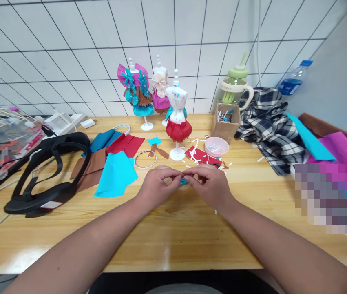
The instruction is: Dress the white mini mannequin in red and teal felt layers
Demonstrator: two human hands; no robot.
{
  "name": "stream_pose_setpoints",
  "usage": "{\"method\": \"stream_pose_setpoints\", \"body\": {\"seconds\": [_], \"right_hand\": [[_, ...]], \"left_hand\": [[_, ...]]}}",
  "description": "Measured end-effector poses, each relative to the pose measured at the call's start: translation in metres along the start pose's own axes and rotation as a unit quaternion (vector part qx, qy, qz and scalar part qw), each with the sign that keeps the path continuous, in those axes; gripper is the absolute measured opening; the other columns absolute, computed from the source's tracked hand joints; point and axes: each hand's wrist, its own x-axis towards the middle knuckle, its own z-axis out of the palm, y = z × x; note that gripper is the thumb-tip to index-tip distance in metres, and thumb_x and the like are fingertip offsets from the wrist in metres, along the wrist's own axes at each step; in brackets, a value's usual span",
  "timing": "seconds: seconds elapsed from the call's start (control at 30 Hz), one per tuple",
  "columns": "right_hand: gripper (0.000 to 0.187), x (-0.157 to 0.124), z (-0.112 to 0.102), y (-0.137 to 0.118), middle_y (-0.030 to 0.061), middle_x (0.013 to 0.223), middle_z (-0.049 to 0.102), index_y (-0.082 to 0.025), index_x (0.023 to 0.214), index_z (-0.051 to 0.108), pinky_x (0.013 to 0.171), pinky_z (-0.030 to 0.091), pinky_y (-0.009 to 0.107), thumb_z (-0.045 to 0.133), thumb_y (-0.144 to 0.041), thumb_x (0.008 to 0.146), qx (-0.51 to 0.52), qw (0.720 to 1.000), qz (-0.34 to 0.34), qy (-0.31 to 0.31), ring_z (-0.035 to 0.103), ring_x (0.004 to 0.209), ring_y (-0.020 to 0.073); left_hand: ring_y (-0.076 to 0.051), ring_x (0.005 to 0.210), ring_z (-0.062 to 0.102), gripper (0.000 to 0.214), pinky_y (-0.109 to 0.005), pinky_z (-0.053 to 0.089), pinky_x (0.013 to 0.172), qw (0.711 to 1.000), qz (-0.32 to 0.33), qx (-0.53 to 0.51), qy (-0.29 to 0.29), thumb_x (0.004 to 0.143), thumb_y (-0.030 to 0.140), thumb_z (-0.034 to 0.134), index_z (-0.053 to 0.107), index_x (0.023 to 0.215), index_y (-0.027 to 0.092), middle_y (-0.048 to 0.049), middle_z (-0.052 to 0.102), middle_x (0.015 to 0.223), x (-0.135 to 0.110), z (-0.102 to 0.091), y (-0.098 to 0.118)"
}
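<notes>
Both hands meet over the middle of the wooden table, pinching a small folded piece of blue crepe paper (pixel 184 180). My left hand (pixel 161 181) grips its left side between thumb and fingers. From the other side my right hand (pixel 209 184) pinches it the same way; much of the paper is hidden by the fingers. Just beyond the hands stands a small white mannequin (pixel 177 102) wearing a puffed red paper skirt (pixel 178 130). Red paper scraps (pixel 202 155) and white bits lie behind my right hand, with part of a dark-handled tool among them.
Two dressed mannequins (pixel 142 92) stand by the tiled wall. Left are bright blue paper (pixel 115 174), a tape roll (pixel 145 159) and a black headset strap (pixel 54 183). Right are a pink bowl (pixel 217 150), a cardboard box (pixel 224 126), a green-lidded bottle (pixel 237 81) and plaid cloth (pixel 265 122).
</notes>
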Motion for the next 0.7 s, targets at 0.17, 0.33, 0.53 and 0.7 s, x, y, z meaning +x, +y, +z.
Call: {"method": "stream_pose_setpoints", "body": {"seconds": [0.17, 0.33, 0.53, 0.7], "right_hand": [[0.011, -0.002, 0.002, 0.001, -0.0003, 0.073, 0.069, -0.024, 0.09, 0.074, 0.06, 0.043, 0.025, 0.065, -0.026, 0.083, -0.016, 1.0, 0.001, 0.005, 0.059, 0.066, 0.0142], [0.012, -0.003, 0.003, -0.002, -0.0014, 0.072, 0.069, -0.025, 0.088, 0.075, 0.058, 0.041, 0.024, 0.064, -0.026, 0.084, -0.043, 0.999, -0.006, 0.019, 0.058, 0.062, 0.0119], [0.011, 0.001, -0.005, 0.0, -0.0001, 0.069, 0.069, -0.022, 0.082, 0.075, 0.052, 0.042, 0.023, 0.065, -0.024, 0.081, 0.0, 0.999, 0.038, 0.034, 0.055, 0.054, 0.011], [0.018, 0.008, -0.011, 0.015, 0.0033, 0.087, 0.076, -0.022, 0.093, 0.076, 0.067, 0.052, 0.029, 0.064, -0.029, 0.083, 0.037, 0.99, 0.132, -0.019, 0.068, 0.075, 0.0172]], "left_hand": [[-0.013, 0.065, 0.066, 0.014, -0.023, 0.048, 0.064, 1.0, -0.001, 0.004, 0.001, 0.079, 0.018, 0.061, 0.075, 0.075, 0.021, -0.0003, 0.074, 0.07, 0.0, 0.001, 0.0], [-0.013, 0.065, 0.065, 0.015, -0.024, 0.048, 0.065, 1.0, -0.01, 0.004, -0.003, 0.08, 0.02, 0.061, 0.075, 0.075, 0.021, 0.0, 0.073, 0.07, -0.001, 0.003, 0.0], [-0.015, 0.075, 0.064, 0.025, -0.029, 0.049, 0.075, 0.997, 0.015, -0.022, -0.068, 0.091, 0.027, 0.051, 0.073, 0.102, 0.023, -0.0019, 0.073, 0.078, -0.002, 0.003, -0.01], [-0.028, 0.118, 0.05, 0.059, -0.045, 0.038, 0.1, 0.99, 0.032, 0.098, -0.097, 0.08, 0.045, 0.065, 0.052, 0.133, 0.023, -0.01, 0.061, 0.125, -0.001, 0.008, -0.024]]}}
